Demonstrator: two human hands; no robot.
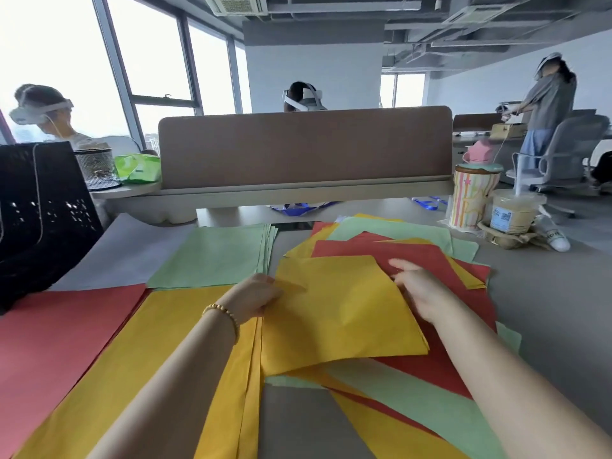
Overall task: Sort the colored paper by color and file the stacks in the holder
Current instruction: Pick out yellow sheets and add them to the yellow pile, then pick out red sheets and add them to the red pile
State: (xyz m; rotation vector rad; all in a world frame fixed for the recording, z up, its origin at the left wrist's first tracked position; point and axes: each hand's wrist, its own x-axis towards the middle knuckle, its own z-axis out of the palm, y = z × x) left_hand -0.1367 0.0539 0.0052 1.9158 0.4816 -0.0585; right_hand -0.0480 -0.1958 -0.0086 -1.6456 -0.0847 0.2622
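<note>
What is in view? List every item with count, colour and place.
yellow sheet: one, yellow, top of mixed pile, held by both hands
mixed pile: one, red, green, yellow, right
yellow stack: one, yellow, near centre-left
red stack: one, red, near left
green stack: one, green, behind yellow stack
file holder: one, black, far left
mesh cup: one, black, left shelf
striped cup: one, striped, right
drink cup: one, clear, right
left hand: pinches sheet's left edge
right hand: on sheet's right edge
</note>
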